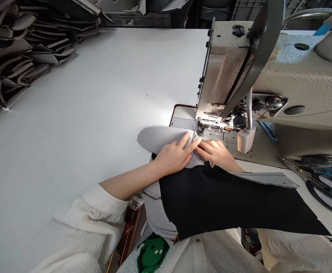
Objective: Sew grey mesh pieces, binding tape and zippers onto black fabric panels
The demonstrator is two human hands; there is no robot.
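A grey mesh fabric piece point(162, 137) with a large black panel point(234, 201) lies at the front edge of the table, partly hanging toward my lap. My left hand point(175, 153) rests on the grey mesh, its fingers stretched toward the sewing machine's needle area point(208, 127). Close on its right, my right hand point(215, 153) has its fingers bent together at the fabric's edge, just in front of the presser foot. Its fingertips are partly hidden by the cloth. The sewing machine point(302, 76) stands over the work, its lamp lighting the stitching spot.
Stacks of dark and grey cut pieces point(26, 49) pile up at the back left of the white table point(103, 106). Black-handled scissors point(322, 185) lie at the right. A white-tipped flexible lamp point(246, 139) hangs near my right hand. Grey crates point(140, 19) stand behind.
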